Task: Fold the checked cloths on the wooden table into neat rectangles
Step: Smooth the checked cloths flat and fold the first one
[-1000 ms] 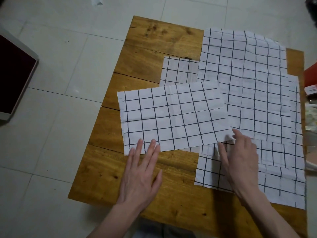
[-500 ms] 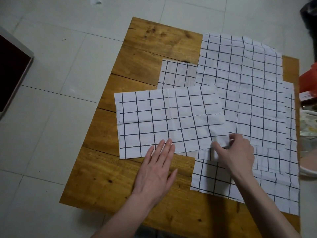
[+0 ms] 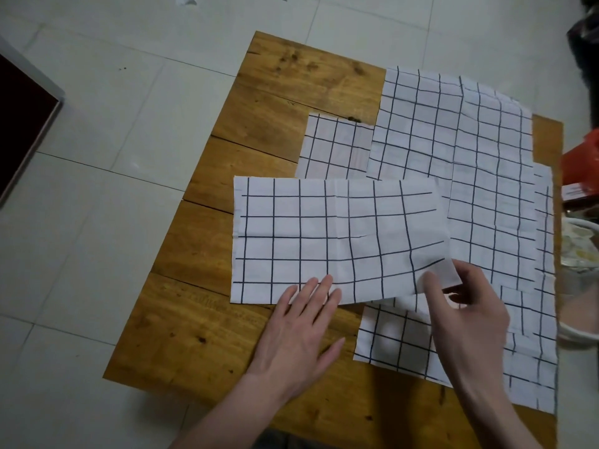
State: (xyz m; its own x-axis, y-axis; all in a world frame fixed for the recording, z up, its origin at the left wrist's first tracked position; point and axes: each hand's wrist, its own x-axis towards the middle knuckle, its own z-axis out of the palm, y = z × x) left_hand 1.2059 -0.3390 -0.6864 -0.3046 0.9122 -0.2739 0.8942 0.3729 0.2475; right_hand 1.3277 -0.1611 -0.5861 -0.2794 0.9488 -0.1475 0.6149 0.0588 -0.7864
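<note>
The left hand (image 3: 299, 332) is lying flat with fingers spread, pressing the near edge of the folded checked cloth (image 3: 324, 238) against the wooden surface (image 3: 201, 345). The right hand (image 3: 466, 315) is pinching that cloth's near right corner between thumb and fingers, lifting it slightly. More checked cloths (image 3: 470, 176) are lying overlapped along the surface's right edge, reaching its far right corner.

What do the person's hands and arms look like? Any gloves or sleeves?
No gloves. The left hand and the right hand are bare, with no rings, watch or bracelets showing. Both forearms are bare too; no sleeve shows in view.
</note>
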